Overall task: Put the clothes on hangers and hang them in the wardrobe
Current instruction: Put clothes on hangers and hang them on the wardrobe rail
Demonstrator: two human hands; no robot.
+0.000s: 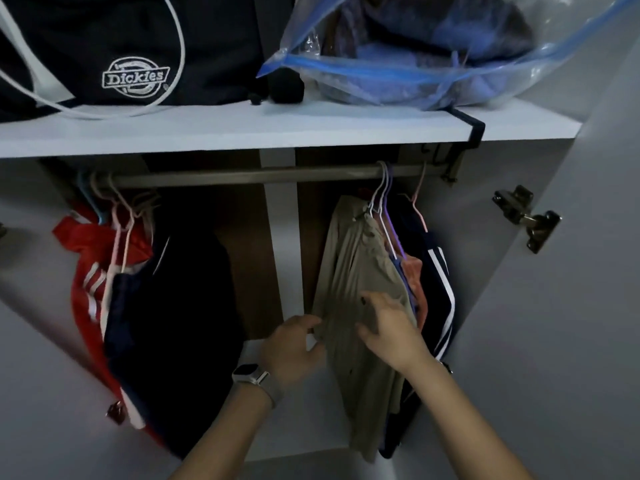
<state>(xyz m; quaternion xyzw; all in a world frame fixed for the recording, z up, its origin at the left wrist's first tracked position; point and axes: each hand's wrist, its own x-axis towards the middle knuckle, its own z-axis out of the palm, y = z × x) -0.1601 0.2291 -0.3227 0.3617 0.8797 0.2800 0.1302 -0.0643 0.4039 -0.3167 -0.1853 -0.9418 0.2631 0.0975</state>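
Note:
A beige garment [356, 268] hangs on a white hanger [379, 199] from the metal rail [242, 177] at the right of the wardrobe. My left hand [291, 348], with a watch on its wrist, pinches the garment's left edge. My right hand [391, 327] lies on its front with the fingers spread. Behind it hang a pink garment [414, 278] and a navy one with white stripes [441, 282]. At the left of the rail hang a red striped jacket [86, 268] and dark clothes [173, 323].
The white shelf [277, 129] above the rail carries a black Dickies bag [131, 50] and a clear plastic bag of clothes [433, 46]. A white divider [282, 237] stands behind the middle. The right door with its metal hinge [526, 218] stands open.

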